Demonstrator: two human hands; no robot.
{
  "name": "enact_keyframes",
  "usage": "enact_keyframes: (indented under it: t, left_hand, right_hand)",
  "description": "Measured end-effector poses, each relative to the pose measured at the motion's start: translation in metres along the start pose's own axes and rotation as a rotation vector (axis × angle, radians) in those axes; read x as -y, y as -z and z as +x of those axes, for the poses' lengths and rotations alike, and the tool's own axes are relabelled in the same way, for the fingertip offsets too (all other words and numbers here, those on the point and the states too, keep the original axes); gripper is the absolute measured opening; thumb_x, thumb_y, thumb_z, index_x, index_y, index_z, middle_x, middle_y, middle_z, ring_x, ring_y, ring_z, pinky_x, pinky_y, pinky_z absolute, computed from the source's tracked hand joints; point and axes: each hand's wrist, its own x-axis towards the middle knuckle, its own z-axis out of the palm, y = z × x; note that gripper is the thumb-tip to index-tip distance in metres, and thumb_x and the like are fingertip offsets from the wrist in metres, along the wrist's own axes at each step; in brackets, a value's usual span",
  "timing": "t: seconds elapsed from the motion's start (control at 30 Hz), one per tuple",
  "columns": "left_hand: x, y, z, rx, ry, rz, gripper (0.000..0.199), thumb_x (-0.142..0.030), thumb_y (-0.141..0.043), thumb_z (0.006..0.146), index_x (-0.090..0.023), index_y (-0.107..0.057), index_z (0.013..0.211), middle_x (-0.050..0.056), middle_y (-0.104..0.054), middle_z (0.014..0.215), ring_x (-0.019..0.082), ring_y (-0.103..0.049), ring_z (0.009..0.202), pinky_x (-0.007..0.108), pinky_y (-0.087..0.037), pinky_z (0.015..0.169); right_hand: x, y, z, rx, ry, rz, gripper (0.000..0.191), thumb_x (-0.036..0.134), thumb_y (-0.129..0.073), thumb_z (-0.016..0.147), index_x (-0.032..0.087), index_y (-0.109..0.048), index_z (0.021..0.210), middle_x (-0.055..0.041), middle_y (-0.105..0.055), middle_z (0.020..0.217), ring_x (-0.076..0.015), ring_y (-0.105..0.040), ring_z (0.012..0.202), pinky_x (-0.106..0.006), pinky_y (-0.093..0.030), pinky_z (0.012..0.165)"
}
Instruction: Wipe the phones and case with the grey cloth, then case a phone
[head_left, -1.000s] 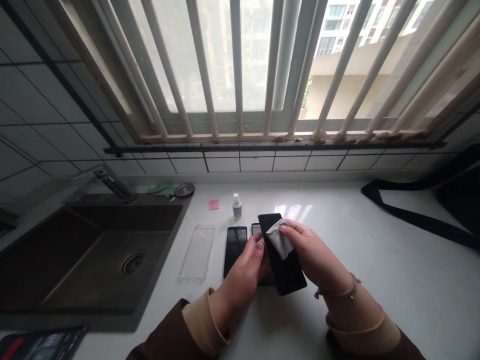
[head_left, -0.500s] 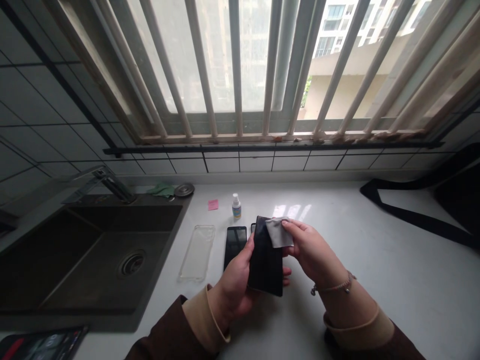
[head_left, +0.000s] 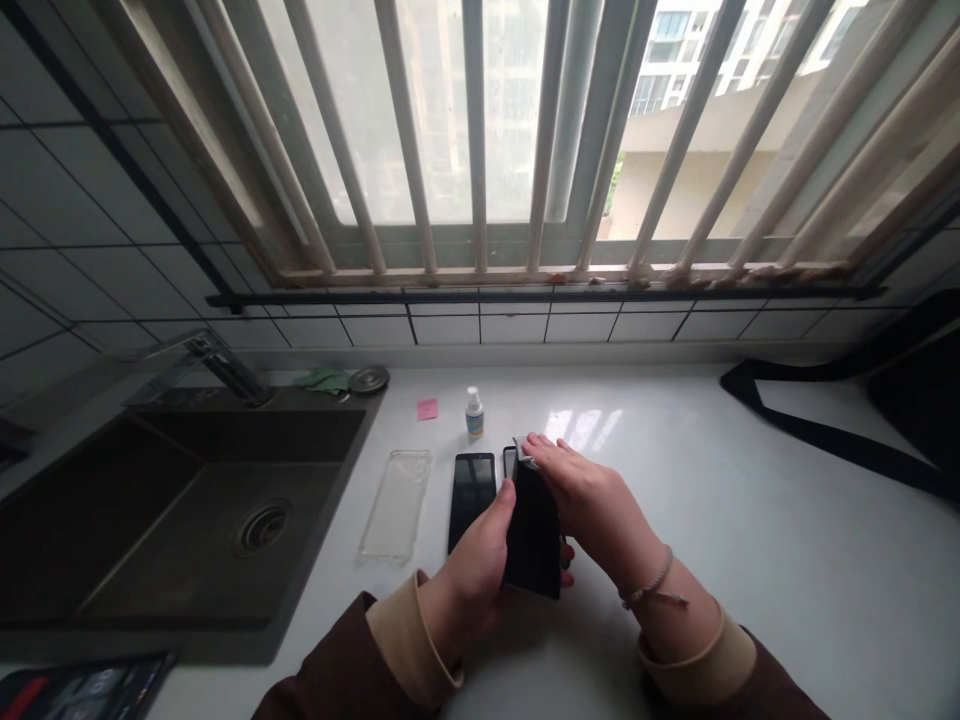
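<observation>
My left hand (head_left: 472, 560) is wrapped round a black phone (head_left: 534, 545), its thumb along the left edge and fingertips showing past the right edge. The phone is tilted above the counter. Over its top end lies my right hand (head_left: 581, 487), fingers pressing a light grey cloth (head_left: 523, 452) against the screen. Most of the cloth is hidden under that hand. Another black phone (head_left: 472, 490) lies on the counter just left of the held one. Part of a dark-rimmed object (head_left: 509, 459) shows behind the held phone; its kind cannot be made out.
A clear phone case (head_left: 396, 505) lies on the white counter (head_left: 750, 510). Farther back are a small spray bottle (head_left: 474, 413) and a pink paper square (head_left: 427, 409). A dark sink (head_left: 300, 560) with a faucet (head_left: 225, 365) is at left. A black strap (head_left: 817, 430) lies at right.
My right hand has moved left and turned palm down, going from pinching the cloth at the phone's top right to covering the top end with it. The left hand keeps its hold.
</observation>
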Motion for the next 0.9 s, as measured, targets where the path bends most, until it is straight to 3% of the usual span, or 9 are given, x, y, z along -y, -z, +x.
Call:
enact_keyframes:
  t: [0.17,0.27,0.4,0.53,0.63,0.7,0.77,0.83,0.9]
  left_hand:
    - [-0.01,0.001,0.003,-0.003,-0.127,-0.04,0.062,-0.062,-0.045,0.106,-0.017,-0.064,0.145,0.02,-0.074,0.131,0.034,-0.076,0.106,0.044,-0.064,0.08]
    - [-0.018,0.002,0.005,-0.056,-0.199,-0.102,0.063,-0.059,-0.041,0.109,-0.009,-0.07,0.135,0.021,-0.072,0.136,0.033,-0.072,0.121,0.042,-0.062,0.097]
    - [-0.028,0.005,0.006,-0.097,-0.188,-0.114,0.076,-0.065,-0.034,0.108,-0.003,-0.076,0.118,0.025,-0.078,0.118,0.032,-0.075,0.116,0.04,-0.057,0.106]
    - [-0.034,0.01,0.005,-0.154,-0.126,-0.021,0.083,-0.072,-0.031,0.105,-0.004,-0.077,0.118,0.022,-0.081,0.101,0.029,-0.079,0.088,0.038,-0.063,0.084]
    - [-0.034,0.012,0.004,-0.132,-0.091,-0.001,0.086,-0.072,-0.028,0.105,-0.003,-0.077,0.118,0.022,-0.081,0.101,0.027,-0.077,0.083,0.036,-0.062,0.08]
    - [-0.034,0.011,0.003,-0.092,-0.11,-0.037,0.08,-0.07,-0.029,0.106,-0.006,-0.074,0.126,0.021,-0.08,0.111,0.027,-0.077,0.087,0.037,-0.062,0.082]
    - [-0.033,0.009,0.001,-0.045,-0.113,-0.038,0.076,-0.069,-0.031,0.106,-0.01,-0.068,0.136,0.022,-0.079,0.115,0.027,-0.077,0.087,0.038,-0.062,0.078]
    - [-0.033,0.008,0.0,0.025,-0.081,-0.017,0.077,-0.071,-0.03,0.105,-0.01,-0.063,0.142,0.024,-0.079,0.112,0.028,-0.077,0.084,0.039,-0.061,0.073]
    - [-0.032,0.007,-0.002,0.099,-0.042,-0.008,0.08,-0.072,-0.029,0.104,-0.009,-0.059,0.145,0.026,-0.078,0.109,0.028,-0.077,0.084,0.039,-0.062,0.073]
  right_hand:
    - [0.005,-0.003,-0.001,0.085,0.148,0.072,0.053,-0.002,-0.056,0.096,0.018,-0.066,0.144,-0.0089,-0.067,0.148,-0.0218,-0.065,0.137,-0.038,-0.051,0.122]
    - [0.012,-0.001,-0.002,0.15,0.184,0.199,0.045,0.002,-0.055,0.1,0.019,-0.069,0.14,-0.0076,-0.071,0.145,-0.0182,-0.067,0.136,-0.033,-0.05,0.122]
    - [0.026,0.01,-0.001,0.273,0.201,0.402,0.035,0.009,-0.055,0.105,0.024,-0.073,0.131,-0.0044,-0.074,0.14,-0.0154,-0.067,0.134,-0.034,-0.044,0.126]
    - [0.041,0.03,0.002,0.381,0.182,0.574,0.035,0.008,-0.058,0.102,0.027,-0.075,0.126,-0.0013,-0.08,0.128,-0.0171,-0.074,0.125,-0.046,-0.023,0.136]
    - [0.042,0.041,0.004,0.393,0.056,0.758,0.032,0.013,-0.059,0.103,0.028,-0.077,0.124,0.0005,-0.085,0.11,-0.0173,-0.081,0.103,-0.05,-0.026,0.134]
    - [0.036,0.041,0.004,0.248,-0.169,0.89,0.025,0.024,-0.06,0.106,0.026,-0.08,0.121,-0.0021,-0.085,0.106,-0.0184,-0.081,0.093,-0.048,-0.045,0.124]
    - [0.025,0.037,0.005,-0.044,-0.467,0.992,0.026,0.036,-0.062,0.106,0.023,-0.08,0.119,-0.0062,-0.083,0.11,-0.0211,-0.079,0.096,-0.042,-0.061,0.104]
    - [0.014,0.031,0.005,-0.365,-0.712,1.043,0.03,0.042,-0.067,0.102,0.021,-0.08,0.118,-0.0082,-0.083,0.11,-0.023,-0.078,0.099,-0.038,-0.065,0.092]
    - [0.004,0.026,0.007,-0.536,-0.838,1.062,0.033,0.045,-0.072,0.098,0.02,-0.08,0.117,-0.0084,-0.083,0.109,-0.0237,-0.078,0.1,-0.038,-0.065,0.09]
